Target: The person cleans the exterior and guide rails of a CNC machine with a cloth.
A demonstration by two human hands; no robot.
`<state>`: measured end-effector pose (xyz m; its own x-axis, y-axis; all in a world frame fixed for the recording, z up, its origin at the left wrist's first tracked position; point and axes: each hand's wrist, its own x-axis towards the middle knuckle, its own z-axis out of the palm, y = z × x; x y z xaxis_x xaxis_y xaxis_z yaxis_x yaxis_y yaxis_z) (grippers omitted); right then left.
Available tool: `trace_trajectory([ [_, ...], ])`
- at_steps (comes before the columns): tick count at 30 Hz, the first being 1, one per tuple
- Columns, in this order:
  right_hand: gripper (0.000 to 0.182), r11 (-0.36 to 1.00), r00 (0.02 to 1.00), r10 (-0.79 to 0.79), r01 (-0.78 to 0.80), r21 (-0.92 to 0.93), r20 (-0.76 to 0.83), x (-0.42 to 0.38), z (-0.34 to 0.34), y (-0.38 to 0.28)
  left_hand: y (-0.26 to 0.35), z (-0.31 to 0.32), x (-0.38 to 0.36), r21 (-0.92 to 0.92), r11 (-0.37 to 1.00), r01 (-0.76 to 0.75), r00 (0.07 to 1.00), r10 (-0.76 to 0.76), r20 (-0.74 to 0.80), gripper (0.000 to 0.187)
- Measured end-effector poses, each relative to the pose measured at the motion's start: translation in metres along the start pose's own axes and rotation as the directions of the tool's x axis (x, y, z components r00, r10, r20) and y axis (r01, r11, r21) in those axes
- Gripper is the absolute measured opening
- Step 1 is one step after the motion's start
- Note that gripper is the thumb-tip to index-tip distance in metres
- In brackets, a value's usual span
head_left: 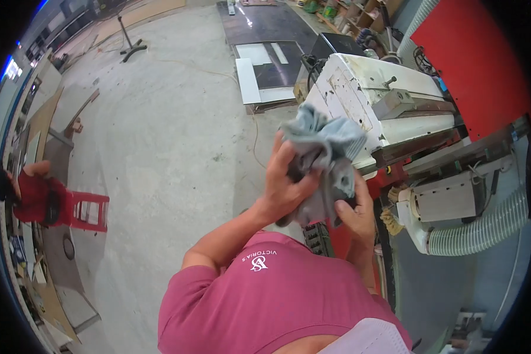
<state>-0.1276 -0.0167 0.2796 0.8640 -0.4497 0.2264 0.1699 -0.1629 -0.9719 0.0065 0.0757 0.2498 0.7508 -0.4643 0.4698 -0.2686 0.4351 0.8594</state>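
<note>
A crumpled bundle of grey cloth (pixel 330 141) with pale blue-grey folds is held up in front of my chest. My left hand (pixel 288 177) grips it from the left side, fingers wrapped into the folds and thumb across the front. On the lower right edge of the bundle, my right hand (pixel 357 213) has its thumb on the near face, its other fingers partly hidden behind the fabric. Just beyond the cloth stands a worn white machine (pixel 342 88), which the bundle overlaps in this view.
A red panel (pixel 478 65) and a clear ribbed hose (pixel 484 227) lie to the right. Ahead are dark sheets (pixel 271 23) with white pieces (pixel 248 79). At left, a person in red (pixel 38 197) is beside a red stool (pixel 89 211). A metal stand (pixel 130 50) is on the concrete floor.
</note>
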Motion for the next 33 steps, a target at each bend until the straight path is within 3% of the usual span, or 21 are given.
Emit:
trace_trajectory([
  [2,0.064,0.997,0.993,0.072,-0.070,0.022,-0.090,-0.005,-0.008,0.004,-0.010,0.012,0.025,0.050,0.998,-0.033,0.999,0.031,0.045,0.038],
  [4,0.061,0.992,0.992,0.113,-0.109,0.064,-0.061,-0.009,-0.013,0.010,-0.027,0.022,0.043,-0.320,0.923,0.211,0.976,-0.183,0.118,0.036],
  [5,0.052,0.967,0.999,-0.021,0.012,-0.255,-0.033,-0.009,-0.016,0.014,-0.040,0.019,0.050,-0.290,0.930,0.224,0.974,-0.204,0.098,0.035],
  [6,0.052,0.965,0.995,-0.031,0.005,-0.261,-0.097,-0.013,-0.018,0.018,-0.056,0.009,0.057,-0.262,0.935,0.237,0.971,-0.223,0.085,0.035],
  [8,0.041,0.959,0.997,-0.034,0.053,-0.280,0.072,-0.025,-0.021,0.022,-0.091,-0.014,0.074,-0.053,0.969,0.243,0.970,-0.242,0.026,0.029],
  [10,0.036,0.991,0.997,0.059,-0.063,-0.117,-0.042,-0.043,-0.022,0.027,-0.161,-0.049,0.076,0.299,0.932,0.206,0.971,-0.232,0.054,0.024],
  [11,0.036,0.985,0.982,0.161,-0.166,-0.042,-0.101,-0.056,-0.024,0.034,-0.173,-0.058,0.066,0.382,0.859,0.342,0.922,-0.385,0.040,0.025],
  [12,0.036,0.968,0.955,0.252,-0.248,0.045,-0.153,-0.065,-0.026,0.039,-0.197,-0.067,0.048,0.404,0.857,0.319,0.922,-0.379,0.076,0.027],
  [13,0.035,0.953,0.924,0.300,-0.301,0.032,-0.238,-0.073,-0.026,0.036,-0.224,-0.085,0.027,0.502,0.781,0.371,0.853,-0.501,0.149,0.031],
  [14,0.035,0.961,0.902,0.277,-0.270,0.068,-0.332,-0.077,-0.026,0.042,-0.248,-0.096,0.006,0.455,0.819,0.349,0.811,-0.508,0.291,0.036],
  [16,0.037,0.941,0.849,0.333,-0.326,0.090,-0.411,-0.098,-0.028,0.059,-0.258,-0.091,-0.026,0.518,0.701,0.491,0.601,-0.703,0.381,0.042],
  [17,0.043,0.953,0.842,0.302,-0.282,0.112,-0.448,-0.108,-0.027,0.080,-0.268,-0.085,-0.049,0.421,0.648,0.634,0.506,-0.760,0.408,0.040],
  [18,0.043,0.948,0.777,0.318,-0.275,0.162,-0.544,-0.118,-0.023,0.089,-0.268,-0.071,-0.060,0.497,0.638,0.589,0.417,-0.766,0.489,0.037],
  [20,0.059,0.914,0.760,0.386,-0.392,0.106,-0.523,-0.134,-0.019,0.103,-0.225,-0.011,-0.073,0.599,0.646,0.473,0.282,-0.755,0.592,0.030],
  [21,0.059,0.908,0.730,0.401,-0.395,0.137,-0.554,-0.144,-0.015,0.113,-0.200,0.021,-0.081,0.541,0.679,0.496,0.237,-0.705,0.668,0.029],
  [23,0.074,0.838,0.679,0.404,-0.543,-0.050,-0.614,-0.154,-0.005,0.134,-0.191,0.066,-0.098,0.456,0.703,0.546,0.138,-0.612,0.779,0.028],
  [26,0.084,0.875,0.567,0.306,-0.483,-0.008,-0.765,-0.174,-0.005,0.163,-0.166,0.124,-0.120,0.468,0.674,0.571,-0.009,-0.565,0.825,0.035],
  [27,0.083,0.864,0.519,0.299,-0.503,-0.004,-0.801,-0.185,-0.015,0.154,-0.154,0.140,-0.128,0.492,0.648,0.581,-0.085,-0.553,0.829,0.042],
  [30,0.075,0.880,0.455,0.338,-0.462,0.106,-0.824,-0.230,-0.050,0.144,-0.165,0.168,-0.166,0.445,0.693,0.567,-0.107,-0.473,0.874,0.056],
  [31,0.069,0.895,0.449,0.317,-0.432,0.107,-0.836,-0.246,-0.060,0.143,-0.148,0.180,-0.172,0.451,0.694,0.561,-0.105,-0.480,0.871,0.056],
  [33,0.066,0.929,0.452,0.276,-0.351,0.115,-0.848,-0.281,-0.084,0.149,-0.105,0.204,-0.181,0.542,0.630,0.556,-0.211,-0.524,0.825,0.059],
])
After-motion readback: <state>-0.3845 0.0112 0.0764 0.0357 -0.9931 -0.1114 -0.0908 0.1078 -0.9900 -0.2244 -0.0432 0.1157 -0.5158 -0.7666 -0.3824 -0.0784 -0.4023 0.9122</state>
